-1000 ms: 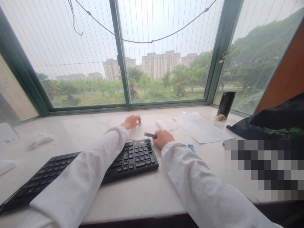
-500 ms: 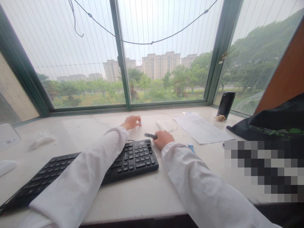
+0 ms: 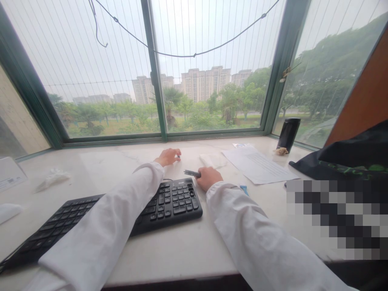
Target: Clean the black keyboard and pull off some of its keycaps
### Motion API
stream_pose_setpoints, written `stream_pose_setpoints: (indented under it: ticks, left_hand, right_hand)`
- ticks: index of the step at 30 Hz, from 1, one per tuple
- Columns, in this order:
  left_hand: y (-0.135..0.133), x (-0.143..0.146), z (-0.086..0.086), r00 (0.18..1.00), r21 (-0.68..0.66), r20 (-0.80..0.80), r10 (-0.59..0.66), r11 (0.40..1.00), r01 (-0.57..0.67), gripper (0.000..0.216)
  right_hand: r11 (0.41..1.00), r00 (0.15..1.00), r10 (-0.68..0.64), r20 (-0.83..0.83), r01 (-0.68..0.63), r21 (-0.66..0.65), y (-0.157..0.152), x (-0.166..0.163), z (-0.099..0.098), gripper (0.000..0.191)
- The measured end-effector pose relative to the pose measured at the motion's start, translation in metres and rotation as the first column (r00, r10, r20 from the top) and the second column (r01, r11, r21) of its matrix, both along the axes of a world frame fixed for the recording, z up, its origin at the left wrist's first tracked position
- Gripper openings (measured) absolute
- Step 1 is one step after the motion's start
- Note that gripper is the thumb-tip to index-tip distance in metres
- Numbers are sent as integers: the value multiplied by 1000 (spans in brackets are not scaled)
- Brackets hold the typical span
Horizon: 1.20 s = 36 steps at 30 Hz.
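Holding step, looks like: dark tool (image 3: 191,173) is wrapped in the right hand (image 3: 209,178), tiny piece (image 3: 178,156) seemingly pinched by the left hand (image 3: 167,157). Steadiness probably needed next.

The black keyboard (image 3: 169,204) lies flat and slanted before me, number-pad end farther away, its middle hidden; two spots at the pad's far right corner look like bare key sockets. Just beyond that corner, my right hand (image 3: 209,178) grips a slim dark tool (image 3: 191,173), tip pointing left. Farther past the keyboard's far edge, my left hand (image 3: 167,157) pinches a small dark piece (image 3: 178,157), too tiny to identify.
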<state>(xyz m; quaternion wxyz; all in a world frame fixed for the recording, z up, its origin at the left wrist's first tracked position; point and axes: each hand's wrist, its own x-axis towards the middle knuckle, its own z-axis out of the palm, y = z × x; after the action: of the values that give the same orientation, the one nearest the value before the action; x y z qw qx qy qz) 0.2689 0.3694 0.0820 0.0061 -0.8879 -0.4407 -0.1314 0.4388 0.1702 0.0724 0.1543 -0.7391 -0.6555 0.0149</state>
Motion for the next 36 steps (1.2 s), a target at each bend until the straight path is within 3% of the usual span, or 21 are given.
stream_pose_setpoints:
  ticks: [25,32,36]
  left_hand:
    - [-8,2,4,1000,43,3,3,999,-3,25]
    - [-29,-2,27,998,86,33,-54,995,51,24]
    - [-57,-2,46,991,99,39,-124,988,120,18]
  right_hand:
    - [1000,1000,5,-16,-5,25,1,0,-2,22]
    - [981,996,9,-87,8,196,4,1,0,32]
    - [920,979,90,-184,-11,393,5,2,1,35]
